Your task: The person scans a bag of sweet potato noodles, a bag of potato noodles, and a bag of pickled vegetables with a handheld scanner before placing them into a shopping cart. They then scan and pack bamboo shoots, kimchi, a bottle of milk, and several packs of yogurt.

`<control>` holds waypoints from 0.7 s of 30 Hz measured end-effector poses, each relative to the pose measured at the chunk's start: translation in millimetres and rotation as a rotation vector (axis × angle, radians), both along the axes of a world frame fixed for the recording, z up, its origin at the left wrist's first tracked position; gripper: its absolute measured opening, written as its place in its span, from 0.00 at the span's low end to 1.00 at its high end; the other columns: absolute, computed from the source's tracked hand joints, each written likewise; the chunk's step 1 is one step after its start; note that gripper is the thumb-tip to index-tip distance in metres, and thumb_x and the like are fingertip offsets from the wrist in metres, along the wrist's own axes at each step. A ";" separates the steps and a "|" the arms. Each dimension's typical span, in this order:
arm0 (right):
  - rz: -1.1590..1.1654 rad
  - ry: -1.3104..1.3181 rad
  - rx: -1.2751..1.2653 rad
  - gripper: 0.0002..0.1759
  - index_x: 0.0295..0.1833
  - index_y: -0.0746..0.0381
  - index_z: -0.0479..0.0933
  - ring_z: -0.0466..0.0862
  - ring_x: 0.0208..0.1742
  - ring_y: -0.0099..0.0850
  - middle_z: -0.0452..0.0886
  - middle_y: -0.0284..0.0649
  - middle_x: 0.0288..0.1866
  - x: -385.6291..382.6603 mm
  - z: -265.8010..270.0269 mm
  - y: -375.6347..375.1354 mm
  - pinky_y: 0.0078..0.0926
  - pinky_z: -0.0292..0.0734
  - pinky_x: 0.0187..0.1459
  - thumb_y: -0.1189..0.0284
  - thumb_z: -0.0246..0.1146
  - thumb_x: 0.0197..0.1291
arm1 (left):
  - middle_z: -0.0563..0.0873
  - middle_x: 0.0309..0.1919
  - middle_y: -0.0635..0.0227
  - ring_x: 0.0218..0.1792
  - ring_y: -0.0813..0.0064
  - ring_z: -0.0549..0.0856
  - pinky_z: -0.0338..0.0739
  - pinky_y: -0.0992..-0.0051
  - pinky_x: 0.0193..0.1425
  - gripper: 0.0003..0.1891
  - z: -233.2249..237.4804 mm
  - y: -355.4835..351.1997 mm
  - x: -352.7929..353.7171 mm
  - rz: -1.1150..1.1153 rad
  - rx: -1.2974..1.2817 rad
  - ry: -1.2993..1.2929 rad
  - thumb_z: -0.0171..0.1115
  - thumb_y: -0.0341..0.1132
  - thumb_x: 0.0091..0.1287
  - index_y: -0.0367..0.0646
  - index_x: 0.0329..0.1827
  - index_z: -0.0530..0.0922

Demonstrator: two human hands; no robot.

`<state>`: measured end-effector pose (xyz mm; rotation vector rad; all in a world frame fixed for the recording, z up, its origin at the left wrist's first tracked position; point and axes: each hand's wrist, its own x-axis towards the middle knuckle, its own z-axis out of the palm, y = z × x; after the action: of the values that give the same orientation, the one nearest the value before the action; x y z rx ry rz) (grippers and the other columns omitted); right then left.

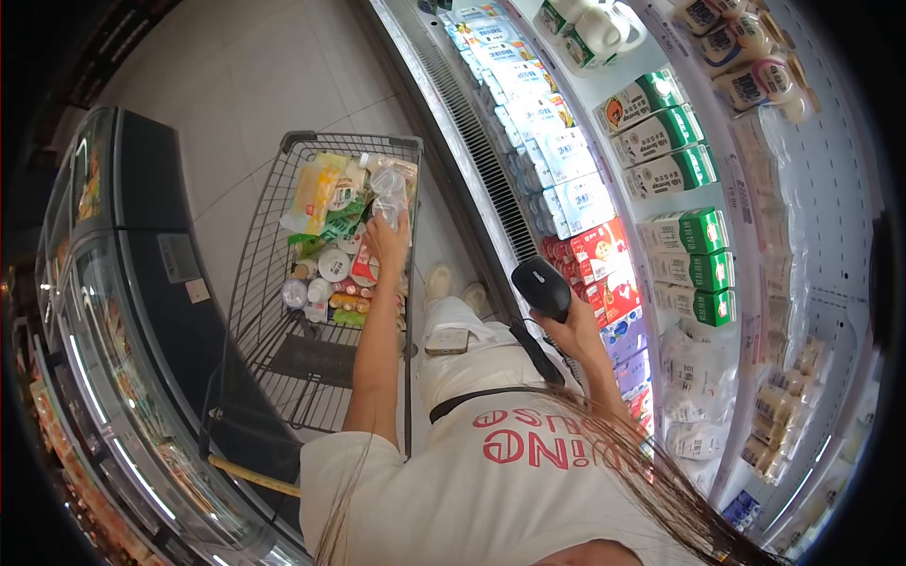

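My left hand (385, 247) reaches down into the wire shopping cart (247, 274), its fingers closed at the lower end of a clear plastic package (389, 187). Around it lie a yellow and white food bag (319, 191), a green packet (345, 219), a white round-lidded tub (333, 265) and a red and white pack (364, 267). Several jars and small packages crowd the nearer part of the pile. My right hand (576, 332) is wrapped round a black handheld scanner (542, 288), held up beside the lit shelf.
A refrigerated shelf on the right carries white-blue cartons (566, 156), red cartons (604, 264), green-topped milk cartons (661, 156) and white jugs (604, 33). Freezer cabinets (151, 311) line the left side. Tiled floor (245, 75) runs ahead of the cart.
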<state>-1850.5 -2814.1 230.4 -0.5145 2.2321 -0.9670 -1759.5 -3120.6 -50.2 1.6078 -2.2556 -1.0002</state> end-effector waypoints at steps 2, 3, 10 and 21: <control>-0.008 0.009 -0.011 0.27 0.57 0.66 0.75 0.86 0.45 0.34 0.86 0.51 0.42 -0.1 -6.8 4.6 0.31 0.77 0.50 0.69 0.72 0.53 | 0.73 0.61 0.46 0.62 0.44 0.72 0.63 0.44 0.64 0.40 58.5 55.1 26.2 -0.152 -0.096 -0.091 0.62 0.58 0.63 0.39 0.70 0.63; 0.003 -0.003 -0.004 0.27 0.57 0.66 0.75 0.86 0.44 0.34 0.86 0.51 0.41 0.3 -6.3 5.4 0.31 0.77 0.49 0.69 0.72 0.52 | 0.75 0.57 0.45 0.58 0.43 0.75 0.68 0.47 0.60 0.37 77.0 76.7 39.6 -0.199 -0.131 -0.117 0.62 0.54 0.64 0.39 0.69 0.64; 0.063 -0.014 -0.023 0.28 0.57 0.66 0.75 0.87 0.42 0.37 0.85 0.51 0.38 -7.5 -8.0 3.0 0.31 0.78 0.47 0.67 0.72 0.52 | 0.84 0.37 0.44 0.41 0.41 0.84 0.77 0.51 0.46 0.28 63.5 104.7 57.1 -0.219 0.000 -0.230 0.54 0.25 0.63 0.39 0.69 0.61; 0.124 0.003 -0.134 0.28 0.53 0.67 0.76 0.85 0.39 0.45 0.84 0.54 0.36 -42.4 -33.4 -19.4 0.36 0.77 0.45 0.60 0.71 0.52 | 0.83 0.30 0.47 0.36 0.44 0.85 0.79 0.54 0.43 0.23 12.2 55.5 43.3 -0.369 -0.058 -0.196 0.67 0.23 0.53 0.35 0.49 0.65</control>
<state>-1892.9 -2833.5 196.9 -0.7057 2.1198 -1.0556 -1716.2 -3065.1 -37.9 1.3461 -2.7572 -0.8732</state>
